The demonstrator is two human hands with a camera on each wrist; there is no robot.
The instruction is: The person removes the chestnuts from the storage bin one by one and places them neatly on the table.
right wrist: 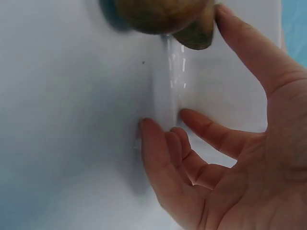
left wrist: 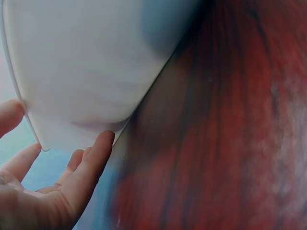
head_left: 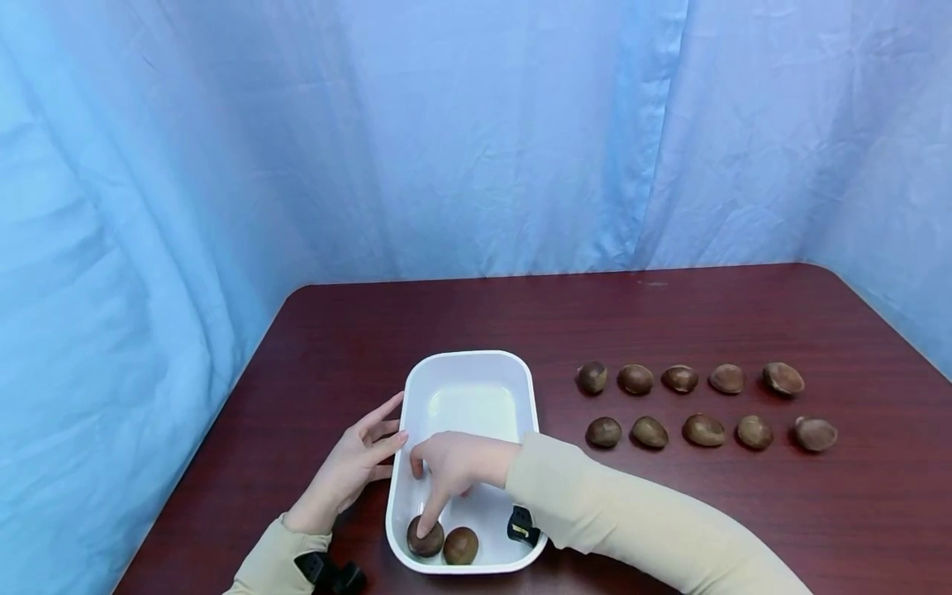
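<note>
A white tray (head_left: pixel 470 357) sits on the dark red table at the near left. Two brown rounded pieces lie side by side at its near end, the left one (head_left: pixel 426 539) and the right one (head_left: pixel 461 545). My right hand (head_left: pixel 446 471) reaches down into the tray, fingers loosely spread, and its index fingertip touches the left piece. In the right wrist view the right hand (right wrist: pixel 230 158) hovers over the tray floor (right wrist: pixel 67 120) with the brown piece (right wrist: pixel 158 14) at its fingertip. My left hand (head_left: pixel 357 467) rests with straight fingers against the tray's left rim; the left wrist view has the left hand (left wrist: pixel 57 187) beside the tray wall (left wrist: pixel 86 62).
Several more brown pieces lie on the table to the right of the tray in two rows, a far row (head_left: pixel 680 378) and a near row (head_left: pixel 703 430). A blue curtain (head_left: pixel 476 132) hangs behind and to the left. The table edge (head_left: pixel 223 413) runs close to the left hand.
</note>
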